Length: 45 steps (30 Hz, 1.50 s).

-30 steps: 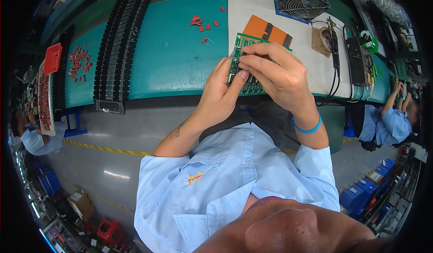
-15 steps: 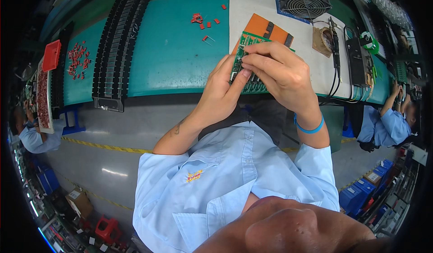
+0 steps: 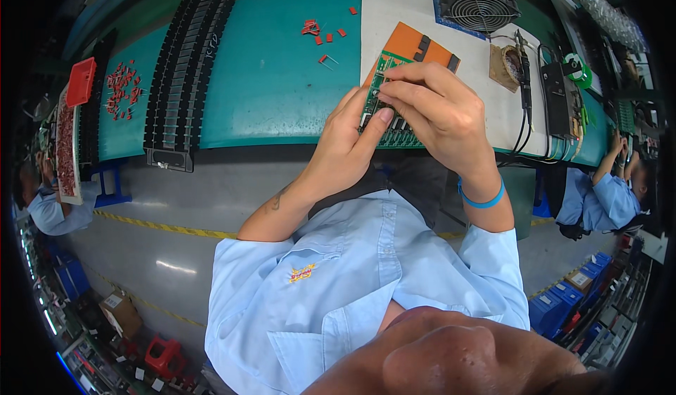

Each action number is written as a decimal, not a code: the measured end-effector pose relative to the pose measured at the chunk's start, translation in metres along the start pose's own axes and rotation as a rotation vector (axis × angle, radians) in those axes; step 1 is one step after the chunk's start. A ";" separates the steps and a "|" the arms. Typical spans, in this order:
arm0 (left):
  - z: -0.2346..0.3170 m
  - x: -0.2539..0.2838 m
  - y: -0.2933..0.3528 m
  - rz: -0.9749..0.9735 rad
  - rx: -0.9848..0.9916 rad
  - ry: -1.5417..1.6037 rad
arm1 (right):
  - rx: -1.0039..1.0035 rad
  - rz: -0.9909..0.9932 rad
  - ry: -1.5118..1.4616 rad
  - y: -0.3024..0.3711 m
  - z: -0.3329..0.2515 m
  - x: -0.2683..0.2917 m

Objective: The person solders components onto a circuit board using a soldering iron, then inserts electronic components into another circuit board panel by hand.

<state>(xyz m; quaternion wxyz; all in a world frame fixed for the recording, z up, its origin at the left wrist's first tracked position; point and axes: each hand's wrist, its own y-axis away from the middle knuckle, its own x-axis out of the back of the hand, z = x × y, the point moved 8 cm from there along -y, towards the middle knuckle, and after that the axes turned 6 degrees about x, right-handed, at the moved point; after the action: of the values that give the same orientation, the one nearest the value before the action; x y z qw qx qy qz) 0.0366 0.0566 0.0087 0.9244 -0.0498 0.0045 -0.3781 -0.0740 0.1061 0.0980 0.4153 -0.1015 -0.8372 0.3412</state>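
Observation:
A green circuit board (image 3: 400, 137) with rows of small parts is tilted above the near edge of the bench. My left hand (image 3: 345, 136) grips its left side, the thumb lying across the face. Over the board's upper part, my right hand (image 3: 442, 108) is closed in a pinch, fingertips close to the surface. Whatever lies between those fingertips is too small or hidden to make out. Beyond the board sits an orange plate (image 3: 404, 40) with dark strips. To its left, several small red components (image 3: 310, 27) are scattered, and one red component (image 3: 323, 59) shows two wire leads.
A black slotted track (image 3: 184, 78) crosses the green bench on the left, past it a heap of red components (image 3: 123, 91) and a red tray (image 3: 82, 82). A fan (image 3: 480, 9), a soldering iron (image 3: 523, 71) and a black box (image 3: 556, 106) stand right. Co-workers sit at both sides.

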 end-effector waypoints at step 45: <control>-0.020 0.013 0.019 -0.131 0.314 0.088 | -0.273 -0.216 -0.248 -0.004 0.039 -0.032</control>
<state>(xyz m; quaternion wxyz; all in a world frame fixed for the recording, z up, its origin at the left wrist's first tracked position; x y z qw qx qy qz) 0.0581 0.0593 -0.0129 0.8932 0.1116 -0.0174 -0.4352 -0.0828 0.0694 0.0639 0.3256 -0.0237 -0.9263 0.1881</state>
